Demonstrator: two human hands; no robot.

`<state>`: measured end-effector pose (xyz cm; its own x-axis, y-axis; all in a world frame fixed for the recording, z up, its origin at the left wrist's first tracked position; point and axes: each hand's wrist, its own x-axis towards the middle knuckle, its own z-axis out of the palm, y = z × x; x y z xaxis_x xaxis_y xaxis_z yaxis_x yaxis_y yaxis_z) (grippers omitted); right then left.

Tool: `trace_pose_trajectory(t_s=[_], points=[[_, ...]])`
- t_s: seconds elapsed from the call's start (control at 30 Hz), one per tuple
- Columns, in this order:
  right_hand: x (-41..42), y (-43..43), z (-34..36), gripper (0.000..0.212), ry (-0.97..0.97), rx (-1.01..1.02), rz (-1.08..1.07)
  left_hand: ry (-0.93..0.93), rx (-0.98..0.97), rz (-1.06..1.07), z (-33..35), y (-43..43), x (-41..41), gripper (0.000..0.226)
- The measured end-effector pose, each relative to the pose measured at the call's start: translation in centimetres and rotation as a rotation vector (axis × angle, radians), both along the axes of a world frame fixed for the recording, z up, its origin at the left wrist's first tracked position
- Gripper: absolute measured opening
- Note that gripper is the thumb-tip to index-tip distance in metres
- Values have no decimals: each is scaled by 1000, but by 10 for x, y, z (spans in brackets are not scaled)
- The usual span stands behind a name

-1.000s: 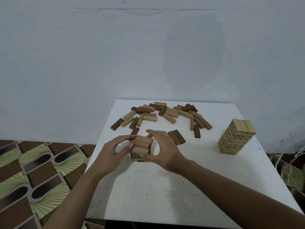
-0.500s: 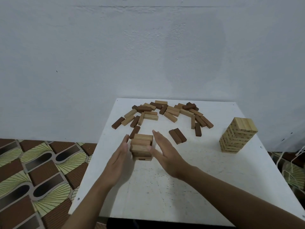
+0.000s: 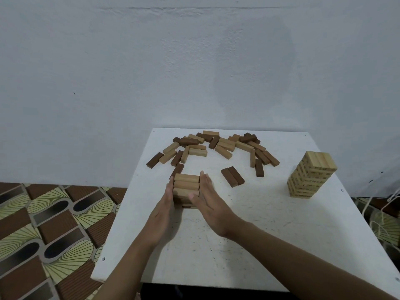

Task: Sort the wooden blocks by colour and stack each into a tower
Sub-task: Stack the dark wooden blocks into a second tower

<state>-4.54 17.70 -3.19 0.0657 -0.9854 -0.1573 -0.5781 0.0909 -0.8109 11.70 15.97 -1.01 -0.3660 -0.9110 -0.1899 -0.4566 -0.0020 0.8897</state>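
Observation:
A short stack of tan wooden blocks (image 3: 186, 184) stands on the white table (image 3: 249, 234), left of centre. My left hand (image 3: 165, 210) presses flat against its left side with straight fingers. My right hand (image 3: 207, 198) presses flat against its right side, thumb across the front. A loose scatter of tan and dark brown blocks (image 3: 216, 146) lies along the table's far edge. Two dark brown blocks (image 3: 233, 176) lie side by side just right of my right hand. A taller tower of pale blocks (image 3: 311, 175) stands at the right.
A white wall rises directly behind the table. To the left, past the table's left edge, lies a patterned brown and yellow floor (image 3: 43, 224). Cords (image 3: 387, 213) hang off the table's right side.
Both hands went from curled fingers gripping the short stack's top to flat palms pressed on its two sides. The stack's blocks now sit more evenly aligned.

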Motion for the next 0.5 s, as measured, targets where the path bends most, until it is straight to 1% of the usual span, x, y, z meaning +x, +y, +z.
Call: trace_pose_trajectory(t_s=[0.03, 0.07, 0.13, 0.2, 0.23, 0.27, 0.33, 0.4, 0.43, 0.5], points=[[0, 0, -1, 77, 0, -1, -5, -39, -12, 2, -13, -3, 1, 62], [0, 0, -1, 78, -1, -1, -11, -48, -54, 15, -26, -7, 5, 52], [0, 2, -3, 81, 4, -4, -21, -78, -192, -38, -38, -12, 9, 75], [0, 3, -6, 81, 25, -7, -14, -126, -257, -64, -48, -23, 14, 95], [0, 4, -9, 80, 37, -9, -8, -144, -267, -89, -49, -24, 16, 99], [1, 5, -11, 80, 47, -12, -5, -177, -281, -96, -50, -25, 15, 97], [4, 5, -14, 80, 49, -15, -12, -186, -272, -53, -51, -22, 11, 77], [7, 4, -16, 81, 41, -13, -25, -52, -179, 12, -51, -18, 9, 56], [8, 3, -16, 82, 37, -12, -30, 23, -145, 42, -48, -14, 9, 50], [8, 2, -17, 83, 30, -15, -36, 92, -157, 40, -49, -10, 8, 51]])
